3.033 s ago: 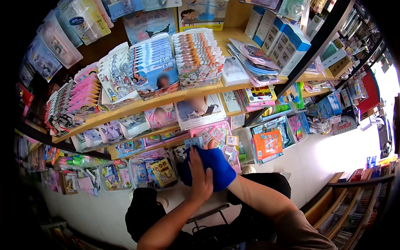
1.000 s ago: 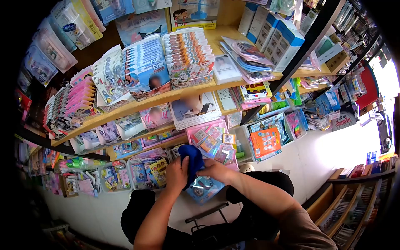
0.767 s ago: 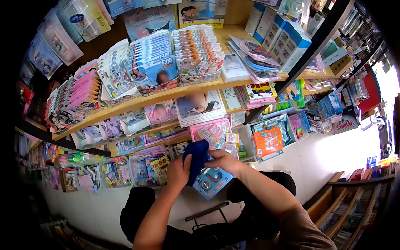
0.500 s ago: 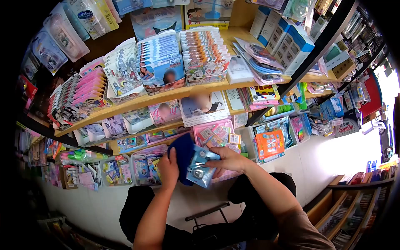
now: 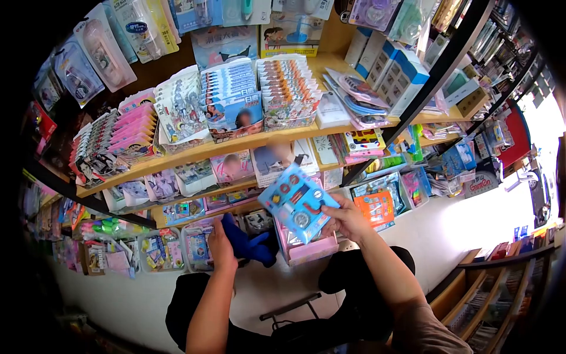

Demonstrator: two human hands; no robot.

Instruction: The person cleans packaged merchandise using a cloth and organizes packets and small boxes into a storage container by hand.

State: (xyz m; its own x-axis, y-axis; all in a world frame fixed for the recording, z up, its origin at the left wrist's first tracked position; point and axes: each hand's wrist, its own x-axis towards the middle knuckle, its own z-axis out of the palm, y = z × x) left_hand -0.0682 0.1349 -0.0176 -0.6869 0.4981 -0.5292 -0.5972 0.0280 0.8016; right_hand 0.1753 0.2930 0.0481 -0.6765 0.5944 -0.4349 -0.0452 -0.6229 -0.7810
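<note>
In the middle of the view, my right hand (image 5: 349, 219) grips a light-blue printed packet (image 5: 299, 203) by its right edge. A round silver item and red and dark-blue shapes show on its front, which is tilted toward me. To the left, my left hand (image 5: 221, 245) is closed on a crumpled dark-blue cloth (image 5: 250, 242) that hangs out to the right of the fingers. Below the packet stands a pink box (image 5: 309, 252), its contents mostly covered by the packet.
Above my hands, a wooden shelf (image 5: 194, 148) carries several rows of upright packets (image 5: 233, 112). Clear bins (image 5: 162, 251) of small goods line the floor on the left. An orange packet (image 5: 375, 208) lies in a bin on the right. A black metal frame (image 5: 290, 308) stands between my knees.
My right hand has raised the packet up and to the right, turning its printed front into view. My left hand has moved left and down with the cloth, which is now bunched.
</note>
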